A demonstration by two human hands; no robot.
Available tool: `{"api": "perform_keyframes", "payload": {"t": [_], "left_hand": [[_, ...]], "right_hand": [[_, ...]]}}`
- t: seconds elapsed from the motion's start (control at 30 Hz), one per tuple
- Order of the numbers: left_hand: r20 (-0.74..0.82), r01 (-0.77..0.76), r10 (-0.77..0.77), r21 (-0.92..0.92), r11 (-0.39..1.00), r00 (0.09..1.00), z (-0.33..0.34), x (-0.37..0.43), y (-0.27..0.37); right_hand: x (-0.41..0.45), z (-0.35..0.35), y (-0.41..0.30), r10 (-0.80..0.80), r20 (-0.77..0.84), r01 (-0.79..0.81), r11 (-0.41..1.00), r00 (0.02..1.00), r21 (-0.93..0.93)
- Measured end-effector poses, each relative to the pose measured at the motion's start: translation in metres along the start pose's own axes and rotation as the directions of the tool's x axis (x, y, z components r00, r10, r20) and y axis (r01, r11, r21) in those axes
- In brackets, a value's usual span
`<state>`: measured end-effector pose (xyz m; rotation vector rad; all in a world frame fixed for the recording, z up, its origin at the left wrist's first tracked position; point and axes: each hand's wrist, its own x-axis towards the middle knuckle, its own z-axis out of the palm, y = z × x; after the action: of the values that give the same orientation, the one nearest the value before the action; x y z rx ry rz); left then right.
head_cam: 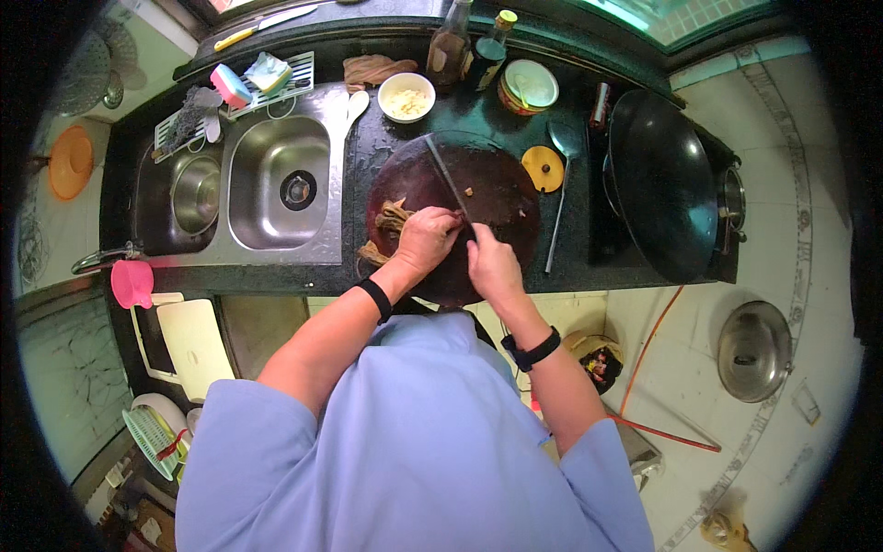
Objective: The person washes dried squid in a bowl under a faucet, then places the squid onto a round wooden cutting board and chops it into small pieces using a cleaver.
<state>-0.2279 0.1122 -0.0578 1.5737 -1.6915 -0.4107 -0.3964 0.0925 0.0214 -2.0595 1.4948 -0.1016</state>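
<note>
On a round dark wooden chopping board [503,179], my right hand [493,265] grips the handle of a kitchen knife [447,169]. Its blade stands edge-down and points away from me to the upper left. My left hand [428,238] is just left of the blade, fingertips bunched on a small dark piece of food mostly hidden under them. Brown, wrinkled dried-looking food strips [394,217] lie left of that hand, with another clump [373,253] at the board's left edge. A small cut bit [469,192] rests right of the blade.
Behind the board stand a white bowl [407,96] of pale chopped pieces, two glass bottles [448,48], and stacked bowls [528,86]. To the right are a wooden lid [542,169], a long-handled metal spatula [559,207] and a large wok [662,186]. A steel sink [279,183] is left.
</note>
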Motion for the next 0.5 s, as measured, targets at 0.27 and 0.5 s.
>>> {"api": "perform_keyframes", "payload": {"t": [0.27, 0.5], "left_hand": [[-0.016, -0.022, 0.021, -0.073, 0.997, 1.000, -0.019, -0.008, 0.003], [-0.050, -0.061, 0.059, -0.036, 0.997, 0.997, -0.012, -0.009, 0.001]], "right_hand": [[-0.016, -0.016, 0.024, -0.087, -0.076, 0.104, 0.957, 0.993, 0.270], [-0.036, -0.014, 0.014, -0.090, 0.020, 0.086, 0.985, 0.996, 0.148]]}}
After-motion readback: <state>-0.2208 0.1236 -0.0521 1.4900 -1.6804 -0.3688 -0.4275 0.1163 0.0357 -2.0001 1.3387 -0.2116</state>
